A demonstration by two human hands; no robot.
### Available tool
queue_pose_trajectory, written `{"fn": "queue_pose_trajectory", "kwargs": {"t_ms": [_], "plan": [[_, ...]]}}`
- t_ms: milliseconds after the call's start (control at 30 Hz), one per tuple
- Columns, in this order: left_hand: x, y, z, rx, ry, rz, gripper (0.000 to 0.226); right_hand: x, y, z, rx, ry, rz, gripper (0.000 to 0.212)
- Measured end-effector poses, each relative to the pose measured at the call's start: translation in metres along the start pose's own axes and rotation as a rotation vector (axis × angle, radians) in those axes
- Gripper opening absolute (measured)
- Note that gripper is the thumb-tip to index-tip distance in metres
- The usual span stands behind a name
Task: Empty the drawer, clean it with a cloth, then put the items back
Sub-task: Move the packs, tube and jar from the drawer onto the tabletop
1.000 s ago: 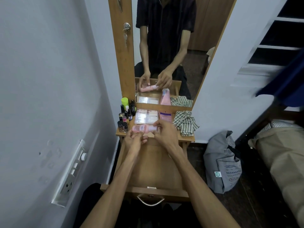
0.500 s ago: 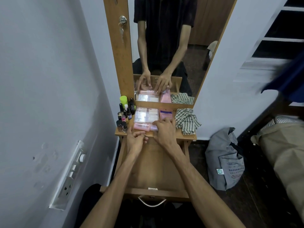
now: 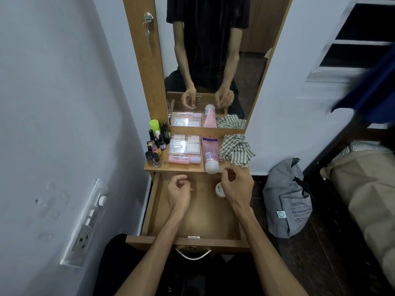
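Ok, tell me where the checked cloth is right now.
The checked cloth lies crumpled at the right end of the dresser top, beside the pink tube and just beyond the right hand.

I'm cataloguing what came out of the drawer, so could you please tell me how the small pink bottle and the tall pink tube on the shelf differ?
The small pink bottle lies crosswise along the shelf's front; the tall pink tube lies front to back, its white cap overhanging the shelf's front edge. The bottle looks shorter and slimmer than the tube. The bottle lies beside the clear case; the tube lies between that case and the striped cloth. Both are pink, lying flat, and touched by neither hand.
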State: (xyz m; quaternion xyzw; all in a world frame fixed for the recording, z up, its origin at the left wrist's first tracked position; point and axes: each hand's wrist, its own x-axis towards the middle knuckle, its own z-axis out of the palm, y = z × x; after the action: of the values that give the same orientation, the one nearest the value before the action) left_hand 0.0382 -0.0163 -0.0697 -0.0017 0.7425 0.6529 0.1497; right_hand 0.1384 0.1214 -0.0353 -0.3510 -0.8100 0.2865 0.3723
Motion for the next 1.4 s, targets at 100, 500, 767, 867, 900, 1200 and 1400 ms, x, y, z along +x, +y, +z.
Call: {"fn": "queue_pose_trajectory", "kwargs": {"t_ms": [100,500,767,867,900,1200,1400], "plan": [[-0.010,-0.012,0.012,0.106,-0.101,-0.034,0.023,-0.010,0.014,-0.004,-0.035,-0.061,0.052,0.006],[-0.013,-0.035,0.058,0.157,-0.466,-0.323,0.035,-0.004,0.029,0.004,-0.563,-0.533,-0.047,0.025],[-0.011,-0.033,0.075,0.110,-0.463,-0.307,0.036,-0.003,0.040,0.024,-0.907,-0.753,-0.293,0.046],[-0.008,-0.036,0.079,0.109,-0.437,-0.295,0.045,-0.003,0.044,0.027,-0.909,-0.740,-0.275,0.047],[-0.008,-0.036,0.080,0.111,-0.427,-0.298,0.046,-0.004,0.044,0.028,-0.907,-0.743,-0.262,0.048],[-0.013,-0.042,0.071,0.239,-0.389,-0.315,0.030,-0.006,0.042,0.027,-0.892,-0.804,-0.240,0.048],[-0.018,-0.042,0.059,0.210,-0.367,-0.298,0.031,-0.013,0.038,0.019,-0.703,-0.717,-0.210,0.046]]}}
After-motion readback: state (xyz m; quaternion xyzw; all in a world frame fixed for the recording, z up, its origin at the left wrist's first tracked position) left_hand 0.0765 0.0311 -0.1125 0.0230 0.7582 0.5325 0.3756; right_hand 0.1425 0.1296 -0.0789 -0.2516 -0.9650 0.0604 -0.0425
